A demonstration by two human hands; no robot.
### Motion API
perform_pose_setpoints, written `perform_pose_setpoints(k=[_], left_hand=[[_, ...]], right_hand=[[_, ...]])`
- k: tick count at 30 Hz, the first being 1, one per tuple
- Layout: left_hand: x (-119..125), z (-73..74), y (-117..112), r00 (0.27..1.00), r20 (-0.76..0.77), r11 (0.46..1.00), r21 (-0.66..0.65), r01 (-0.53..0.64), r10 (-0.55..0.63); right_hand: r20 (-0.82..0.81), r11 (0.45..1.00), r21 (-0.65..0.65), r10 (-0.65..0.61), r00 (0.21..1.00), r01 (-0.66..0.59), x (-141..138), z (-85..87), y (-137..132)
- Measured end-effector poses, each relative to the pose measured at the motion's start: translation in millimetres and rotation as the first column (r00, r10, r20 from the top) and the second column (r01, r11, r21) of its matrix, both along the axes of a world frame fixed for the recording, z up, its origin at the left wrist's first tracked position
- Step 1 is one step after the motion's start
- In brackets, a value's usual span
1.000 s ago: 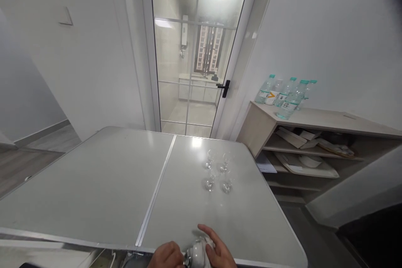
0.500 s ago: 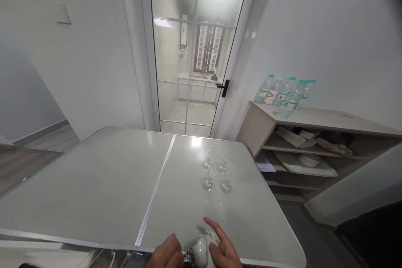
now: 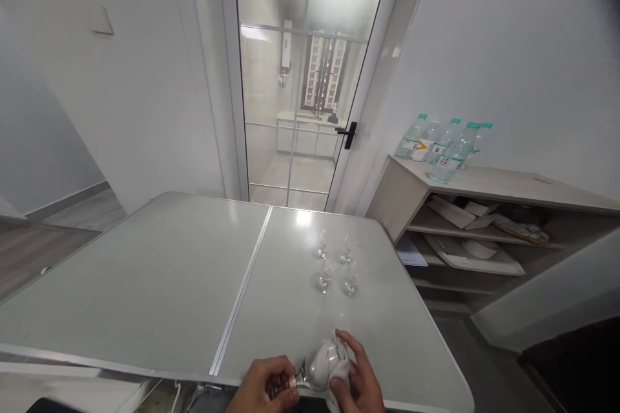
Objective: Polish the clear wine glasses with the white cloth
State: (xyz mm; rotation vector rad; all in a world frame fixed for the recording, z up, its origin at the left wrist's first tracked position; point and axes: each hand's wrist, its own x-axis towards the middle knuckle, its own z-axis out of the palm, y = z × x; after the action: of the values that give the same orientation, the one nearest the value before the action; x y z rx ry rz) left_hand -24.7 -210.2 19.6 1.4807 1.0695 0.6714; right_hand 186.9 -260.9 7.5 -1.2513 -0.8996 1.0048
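Note:
At the near edge of the grey table (image 3: pixel 145 284), both my hands hold one stemmed glass lying on its side. My left hand (image 3: pixel 264 387) is closed around the stem and foot of the glass (image 3: pixel 293 384). My right hand (image 3: pixel 358 381) is wrapped round a white cloth (image 3: pixel 329 364) that covers the bowl of the glass. Several empty stemmed glasses (image 3: pixel 336 264) stand upright in a small cluster farther back on the right half of the table, well clear of my hands.
A metal seam (image 3: pixel 242 297) splits the table lengthwise. Behind it is a glass door (image 3: pixel 300 90) with a black handle (image 3: pixel 347 133). To the right, a low wooden shelf unit (image 3: pixel 484 206) carries several water bottles (image 3: pixel 445 145) and stacked papers and plates.
My hands have lifted slightly and shifted right. The cloth-wrapped bowl has tipped upward, and the left hand's grip on the stem now shows more clearly.

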Motion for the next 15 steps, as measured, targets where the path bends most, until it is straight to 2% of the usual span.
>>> perform_pose_setpoints(k=[3, 6, 7, 8, 11, 13, 15], left_hand=[[-1.0, -4.7, -0.5, 0.998, -0.012, 0.998, 0.029, -0.053, 0.054], [-0.2, -8.7, -3.4, 0.985, 0.103, 0.989, -0.063, -0.133, 0.139], [0.8, -9.4, -5.0, 0.976, 0.151, 0.984, -0.106, -0.14, 0.155], [2.3, -9.7, -6.7, 0.966, 0.199, 0.98, -0.142, -0.136, 0.163], [9.0, -8.5, -10.3, 0.934, 0.332, 0.977, -0.202, -0.068, 0.134], [13.3, -6.5, -9.8, 0.904, 0.414, 0.969, -0.247, 0.005, 0.101], [15.4, -4.8, -7.2, 0.85, 0.521, 0.934, -0.339, 0.115, 0.085]], right_hand=[[-0.12, 0.994, -0.048, -0.105, 0.987, 0.1, 4.6, 5.5, 7.2], [-0.221, 0.96, -0.052, -0.278, 0.935, 0.274, 20.8, 13.0, 15.8], [-0.286, 0.959, -0.039, -0.281, 0.916, 0.282, 25.3, 15.5, 18.5], [-0.365, 0.972, -0.024, -0.228, 0.903, 0.236, 28.0, 17.8, 20.6], [-0.538, 1.0, -0.011, 0.003, 0.843, -0.01, 23.7, 22.0, 20.6], [-0.584, 0.994, -0.035, 0.061, 0.809, -0.1, 15.1, 23.0, 15.5], [-0.606, 0.982, -0.04, 0.123, 0.786, -0.184, 8.4, 23.8, 8.9]])
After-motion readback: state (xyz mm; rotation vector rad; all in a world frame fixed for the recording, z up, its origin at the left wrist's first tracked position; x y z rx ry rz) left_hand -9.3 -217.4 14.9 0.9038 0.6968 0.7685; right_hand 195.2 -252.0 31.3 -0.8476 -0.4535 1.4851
